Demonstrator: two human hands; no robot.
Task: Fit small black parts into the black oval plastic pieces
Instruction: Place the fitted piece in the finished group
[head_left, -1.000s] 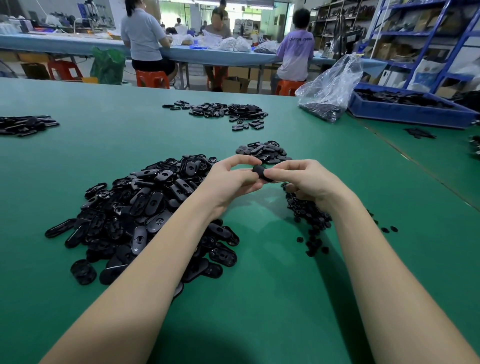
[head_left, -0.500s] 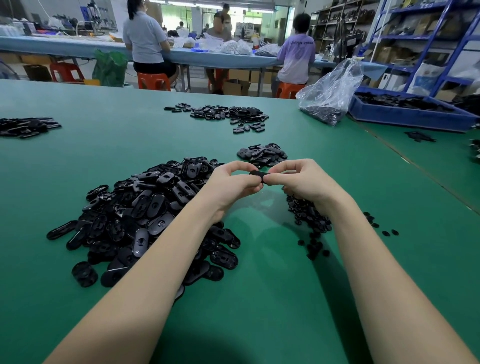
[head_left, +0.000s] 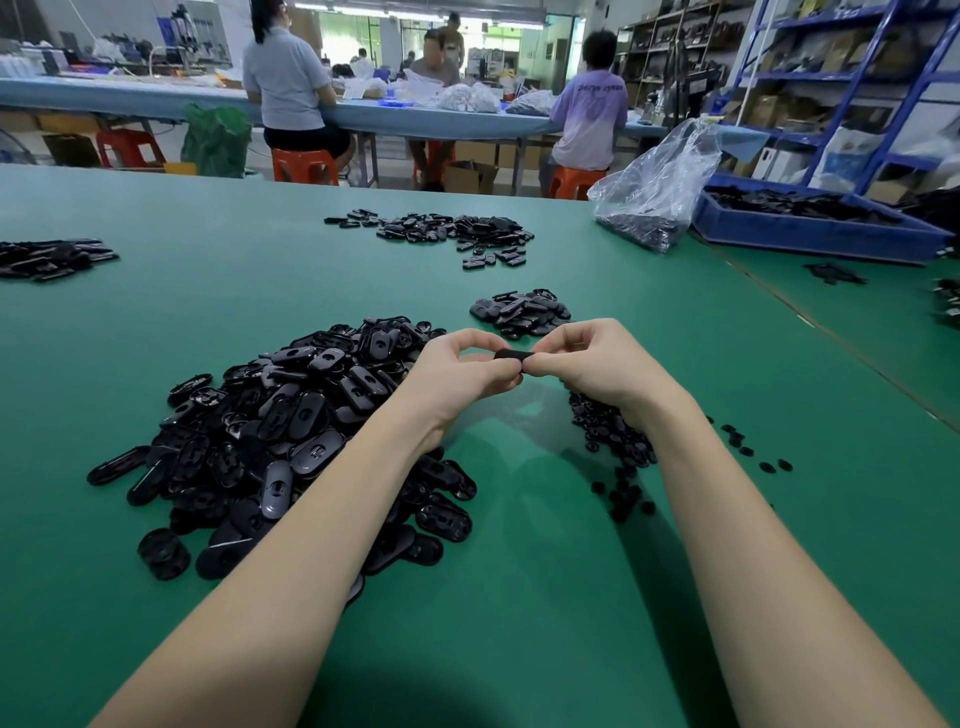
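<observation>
The oval piece lies sideways between both hands. Left hand fingers pinch one end, right hand fingers pinch the other.

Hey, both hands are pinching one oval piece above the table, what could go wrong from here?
1. The oval piece is pinched only at its ends by the left hand and right hand; it might slip and drop.
2. Dropped, it could land in the big pile of unfinished ovals and get mixed in.
3. The right forearm lies over the small parts and may scatter them.
</observation>
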